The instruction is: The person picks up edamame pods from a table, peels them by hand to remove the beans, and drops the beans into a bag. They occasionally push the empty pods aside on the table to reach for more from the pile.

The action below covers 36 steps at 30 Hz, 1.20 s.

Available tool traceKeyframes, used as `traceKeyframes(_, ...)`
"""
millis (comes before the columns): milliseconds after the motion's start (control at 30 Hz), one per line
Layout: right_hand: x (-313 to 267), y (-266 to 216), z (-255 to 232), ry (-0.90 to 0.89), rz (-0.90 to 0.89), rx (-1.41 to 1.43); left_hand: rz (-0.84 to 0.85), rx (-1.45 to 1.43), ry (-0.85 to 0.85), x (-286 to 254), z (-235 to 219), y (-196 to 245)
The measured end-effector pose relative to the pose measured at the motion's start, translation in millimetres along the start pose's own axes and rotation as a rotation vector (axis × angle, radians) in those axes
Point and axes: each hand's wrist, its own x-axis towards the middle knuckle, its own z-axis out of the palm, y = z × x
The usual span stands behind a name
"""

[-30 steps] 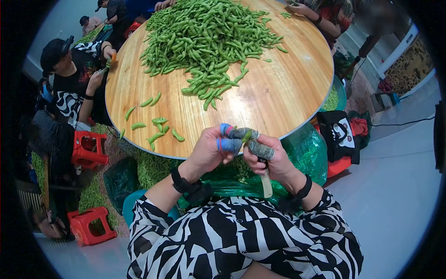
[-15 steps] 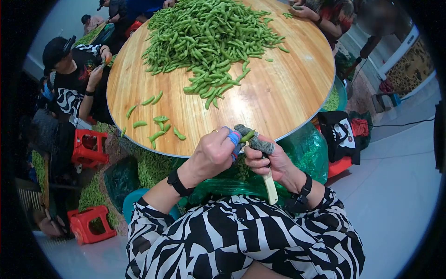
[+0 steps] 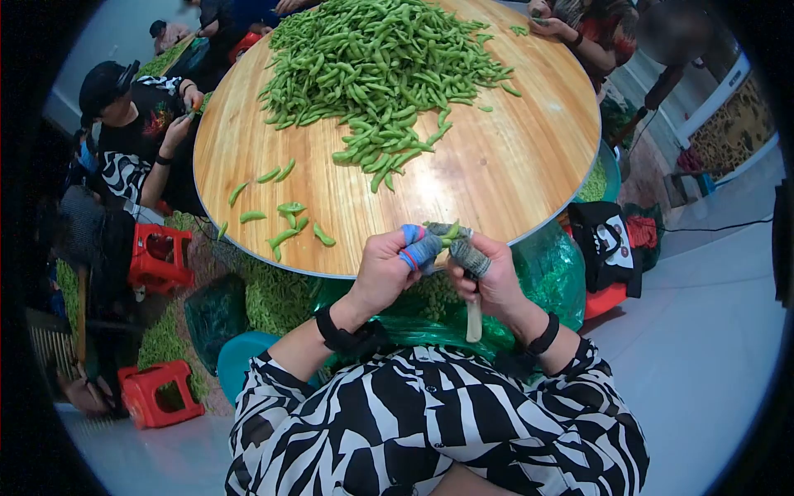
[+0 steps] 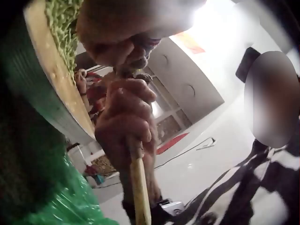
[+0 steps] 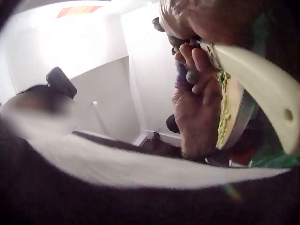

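In the head view a green pod (image 3: 451, 235) lies between both hands, over the near edge of the round table. My left hand (image 3: 389, 266), thumb and finger wrapped in blue and grey cloth, pinches its left side. My right hand (image 3: 490, 279), with grey wrappings, curls round a pale-handled tool (image 3: 474, 321); its wrapped fingertips touch the pod. In the right wrist view the cream handle (image 5: 262, 79) sticks out of the right hand. The tool's working end is hidden by the fingers. A large heap of green pods (image 3: 372, 74) covers the table's far part.
Several loose pods (image 3: 283, 236) lie on the left of the wooden table (image 3: 513, 165). Green plastic (image 3: 546, 269) hangs below its near edge. Red stools (image 3: 161, 395) stand at left, a black bag (image 3: 602, 248) at right. Other people (image 3: 124, 124) sit round the table.
The left hand has turned from knuckles up to showing its wrapped thumb, beside the pod. The right hand has tilted, and the tool handle hangs more upright than half a second ago.
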Motion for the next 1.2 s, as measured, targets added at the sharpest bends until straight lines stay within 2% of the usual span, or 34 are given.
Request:
traceKeyframes(67, 5.4, -2.8, -6.8, 0.05, -0.068, -0.213, 0.093, 0.165, -0.028, -2.1, 3.8, -4.2)
traceKeyframes(167, 6.9, -11.7, -0.3, 0.131, -0.454, -0.604, 0.059, 0.051, -0.051, -3.9, 3.8, -4.3)
traceKeyframes(200, 5.3, -15.9, 2.3, 0.134, -0.422, -0.58, 0.051, 0.055, -0.041, -4.6, 4.6, -5.3)
traceKeyframes(300, 4.3, -19.4, -2.6, 0.029, -0.478, -0.762, 0.061, 0.061, -0.04, -5.3, 6.5, -12.1)
traceKeyframes(400, 10.8, -9.1, -20.3, -0.045, -0.601, -0.961, 0.232, 0.213, -0.033, -5.2, 14.0, -17.6)
traceKeyframes(500, 6.2, -10.3, -25.4, -0.001, -0.564, -1.033, 0.099, 0.335, -0.071, -7.0, 14.8, -10.1)
traceKeyframes(533, 7.7, -6.0, -30.0, -0.007, -0.638, -1.054, 0.101, 0.364, -0.068, -8.4, 17.0, -10.4)
traceKeyframes(567, 4.0, -7.1, -30.9, -0.008, -0.593, -1.076, 0.098, 0.383, -0.084, -8.7, 17.9, -13.6)
traceKeyframes(633, 1.8, -5.3, -32.7, 0.003, -0.674, -1.144, 0.092, 0.424, -0.11, -9.2, 18.4, -19.9)
traceKeyframes(700, -2.6, -2.9, -35.6, -0.011, -0.64, -1.194, 0.179, 0.421, -0.146, -9.3, 21.7, -26.0)
traceKeyframes(733, -2.8, -3.8, -32.4, 0.016, -0.688, -1.146, 0.218, 0.421, -0.157, -8.3, 22.2, -27.6)
traceKeyframes(867, -7.6, -2.0, -39.6, 0.062, -0.752, -1.294, -0.071, 0.333, -0.245, -7.6, 21.4, -18.1)
traceKeyframes(967, -12.4, -2.2, -38.4, 0.082, -0.769, -1.363, 0.101, 0.241, -0.255, -8.7, 20.9, -42.2)
traceKeyframes(1067, -17.6, 1.4, -32.0, 0.058, -0.722, -1.334, 0.132, 0.181, -0.127, -14.0, 26.0, -40.7)
traceKeyframes(1167, -13.4, 3.3, -23.0, 0.056, -0.763, -1.17, 0.14, 0.276, -0.164, -16.7, 9.4, -37.1)
traceKeyframes(1200, -13.2, 1.8, -22.7, 0.026, -0.739, -1.154, 0.099, 0.138, -0.135, -18.5, 6.7, -32.6)
